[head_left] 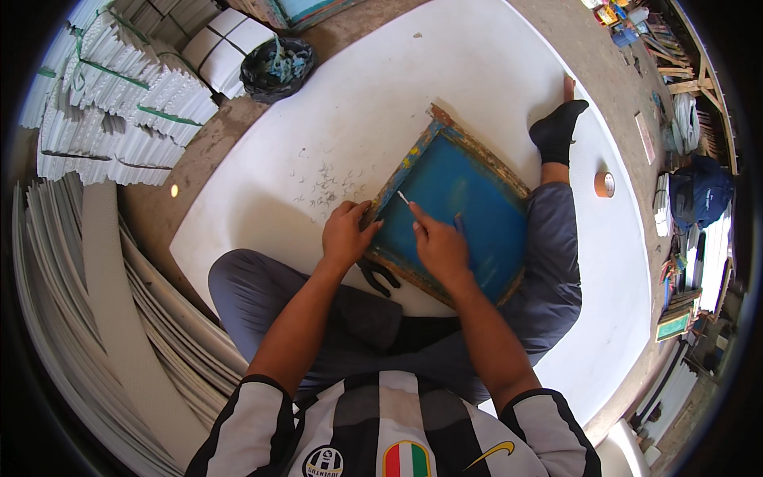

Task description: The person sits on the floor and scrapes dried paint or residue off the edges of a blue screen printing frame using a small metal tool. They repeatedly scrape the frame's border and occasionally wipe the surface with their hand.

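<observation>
A worn wooden frame (482,153) with a blue mesh panel (465,187) leans across my lap, tilted to the right. My left hand (346,236) grips its left rail, fingers at the outer side and thumb toward the panel. Over the blue panel, my right hand (439,248) is closed round a slim tool (404,197). Its thin pale tip points at the left rail, and a blue end shows behind my fingers; its exact kind is unclear. Beside the frame's lower left corner lie black-handled pliers (380,278), partly hidden.
Small dark curled scraps (327,188) dot the white sheet (362,95) I sit on. A black bag-lined bin (278,67) stands at the far left, near strapped white stacks (119,87). Long pale strips (103,278) lie at left. A tape roll (604,184) sits right of my leg.
</observation>
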Tool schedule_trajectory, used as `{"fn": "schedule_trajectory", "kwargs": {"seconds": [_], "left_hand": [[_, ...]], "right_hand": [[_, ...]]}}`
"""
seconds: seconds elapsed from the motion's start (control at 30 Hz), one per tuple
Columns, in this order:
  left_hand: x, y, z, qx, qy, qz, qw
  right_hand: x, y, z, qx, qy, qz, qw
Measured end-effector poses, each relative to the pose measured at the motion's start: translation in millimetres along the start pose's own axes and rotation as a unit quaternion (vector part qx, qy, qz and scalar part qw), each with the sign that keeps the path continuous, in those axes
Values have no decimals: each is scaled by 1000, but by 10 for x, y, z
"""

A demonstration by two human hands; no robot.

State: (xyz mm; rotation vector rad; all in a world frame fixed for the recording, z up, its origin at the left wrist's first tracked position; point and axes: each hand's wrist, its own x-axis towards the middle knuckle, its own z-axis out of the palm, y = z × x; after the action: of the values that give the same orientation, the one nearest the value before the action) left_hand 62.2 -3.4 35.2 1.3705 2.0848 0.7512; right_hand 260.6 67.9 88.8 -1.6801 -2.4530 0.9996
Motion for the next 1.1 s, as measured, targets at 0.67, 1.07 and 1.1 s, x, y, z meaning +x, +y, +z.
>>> {"fn": "schedule_trajectory", "kwargs": {"seconds": [0.67, 1.07, 1.1], "left_hand": [[26, -35, 29, -23, -15, -11, 1000], [46, -148, 79, -19, -7, 53, 998], [51, -165, 83, -15, -5, 57, 998]], "right_hand": [[162, -275, -185, -85, -83, 79, 990], [207, -561, -125, -190, -149, 78, 967], [217, -481, -54, -147, -114, 68, 980]]}}
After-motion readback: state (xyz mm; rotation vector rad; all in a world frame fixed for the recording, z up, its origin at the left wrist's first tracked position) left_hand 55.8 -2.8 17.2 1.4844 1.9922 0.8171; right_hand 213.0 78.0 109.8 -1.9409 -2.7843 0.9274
